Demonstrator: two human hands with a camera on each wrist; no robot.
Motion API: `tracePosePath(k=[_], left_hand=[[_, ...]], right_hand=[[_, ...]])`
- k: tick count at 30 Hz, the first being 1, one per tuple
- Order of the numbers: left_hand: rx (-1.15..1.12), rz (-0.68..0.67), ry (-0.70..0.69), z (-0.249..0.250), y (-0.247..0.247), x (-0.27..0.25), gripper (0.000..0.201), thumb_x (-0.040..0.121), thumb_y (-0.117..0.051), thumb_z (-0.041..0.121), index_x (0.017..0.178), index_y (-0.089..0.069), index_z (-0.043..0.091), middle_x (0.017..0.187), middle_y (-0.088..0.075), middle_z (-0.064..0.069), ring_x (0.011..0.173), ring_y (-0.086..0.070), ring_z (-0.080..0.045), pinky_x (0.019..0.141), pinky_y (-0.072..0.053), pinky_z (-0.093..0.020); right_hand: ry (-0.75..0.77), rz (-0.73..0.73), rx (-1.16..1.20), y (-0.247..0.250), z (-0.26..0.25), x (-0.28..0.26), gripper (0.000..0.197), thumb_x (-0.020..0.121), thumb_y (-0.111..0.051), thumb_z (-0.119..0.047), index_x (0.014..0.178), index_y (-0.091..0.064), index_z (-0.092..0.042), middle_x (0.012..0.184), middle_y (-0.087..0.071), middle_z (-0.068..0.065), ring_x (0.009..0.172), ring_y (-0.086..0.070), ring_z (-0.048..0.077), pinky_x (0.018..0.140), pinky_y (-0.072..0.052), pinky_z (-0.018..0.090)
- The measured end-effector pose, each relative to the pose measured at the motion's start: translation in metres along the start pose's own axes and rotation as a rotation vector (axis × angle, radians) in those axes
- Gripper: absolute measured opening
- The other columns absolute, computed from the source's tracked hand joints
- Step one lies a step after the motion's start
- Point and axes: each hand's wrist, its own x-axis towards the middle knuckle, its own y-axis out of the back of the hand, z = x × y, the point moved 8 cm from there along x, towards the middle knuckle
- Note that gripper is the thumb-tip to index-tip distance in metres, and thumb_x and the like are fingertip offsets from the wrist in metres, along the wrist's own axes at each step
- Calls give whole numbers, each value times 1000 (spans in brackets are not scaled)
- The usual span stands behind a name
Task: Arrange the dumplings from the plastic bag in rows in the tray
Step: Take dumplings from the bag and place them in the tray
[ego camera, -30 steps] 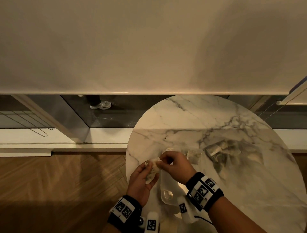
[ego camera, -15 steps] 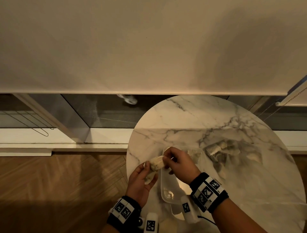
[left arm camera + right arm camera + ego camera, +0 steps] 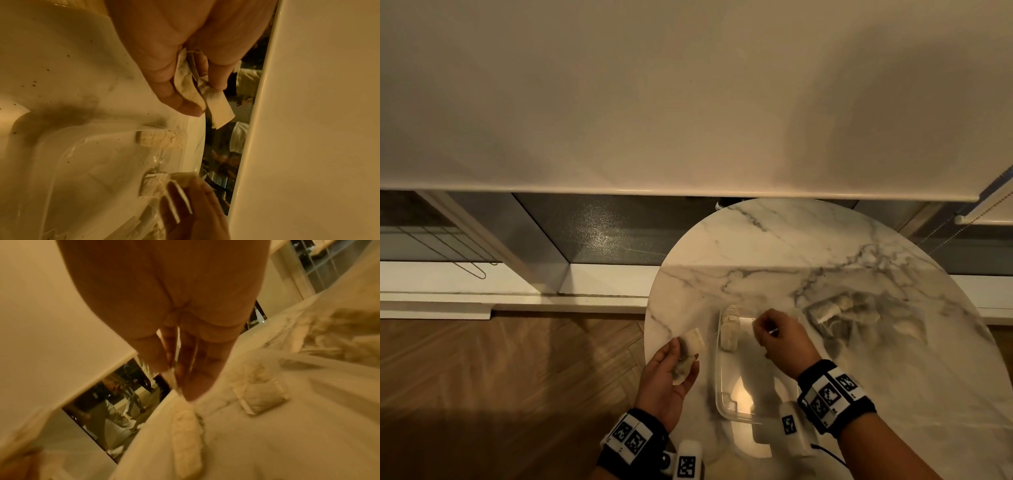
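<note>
The left hand grips a dumpling at the counter's left edge, fingers and thumb curled round it; the left wrist view suggests two pieces pressed together there, though I cannot tell for sure. The right hand hovers over the far end of the clear tray, fingers drawn loosely together; the wrist view is blurred and I cannot tell whether it pinches anything. In the tray, one dumpling lies along the far left wall, and another sits further right, near the right hand's fingertips. The bag with the remaining dumplings lies on the counter right of the tray, close by. This looks like the early filling stage: the first row is only begun, most of the tray floor bare. The next move likely calls for bringing the left hand's piece over the rim and setting it parallel beside the ones already placed. There is ample room inside the tray; the risks are that the left hand works right at the counter's edge, where a dropped piece would fall to the floor, and that the tray's near end sits close to the counter's near edge.
</note>
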Motion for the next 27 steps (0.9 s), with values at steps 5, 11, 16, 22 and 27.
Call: tracePosePath(k=[5, 11, 16, 22, 27], left_hand=[[-10, -8, 12, 1, 2, 2, 46, 79, -68, 25, 118, -63, 2, 111, -68, -15, 87, -66, -21, 61, -59, -30], [-11, -1, 13, 3, 4, 4, 42, 78, -69, 25, 114, -65, 3, 111, -69, -15, 92, -65, -23, 61, -59, -31], [-25, 2, 7, 6, 4, 7, 42, 78, -68, 25, 113, -65, 2, 107, -70, -15, 91, -65, -23, 60, -59, -30], [-17, 3, 11, 5, 4, 9, 40, 77, -68, 24, 111, -66, 3, 104, -71, -13, 91, -65, -23, 62, -59, -31], [-22, 10, 10, 5, 4, 14, 39, 79, -68, 24, 112, -66, 3, 109, -70, -14, 94, -65, -24, 67, -59, -33]], right_hand=[[-90, -383, -284, -40, 22, 2, 7, 95, -58, -21, 92, -64, -20, 91, -71, 2, 73, -66, 13, 60, -52, 22], [-90, -453, -427, -67, 34, 19, 10, 94, -56, -16, 98, -65, -17, 91, -64, 2, 84, -69, 24, 73, -57, 31], [17, -358, -482, -71, 27, 37, 21, 89, -53, -7, 96, -68, -19, 94, -64, -2, 92, -62, 16, 75, -43, 20], [62, -260, -463, -68, 16, 51, 18, 89, -56, -13, 96, -69, -23, 100, -69, 0, 89, -63, 16, 76, -45, 24], [82, -199, -429, -65, 10, 56, 15, 90, -59, -14, 97, -68, -24, 97, -68, -2, 90, -63, 15, 81, -51, 27]])
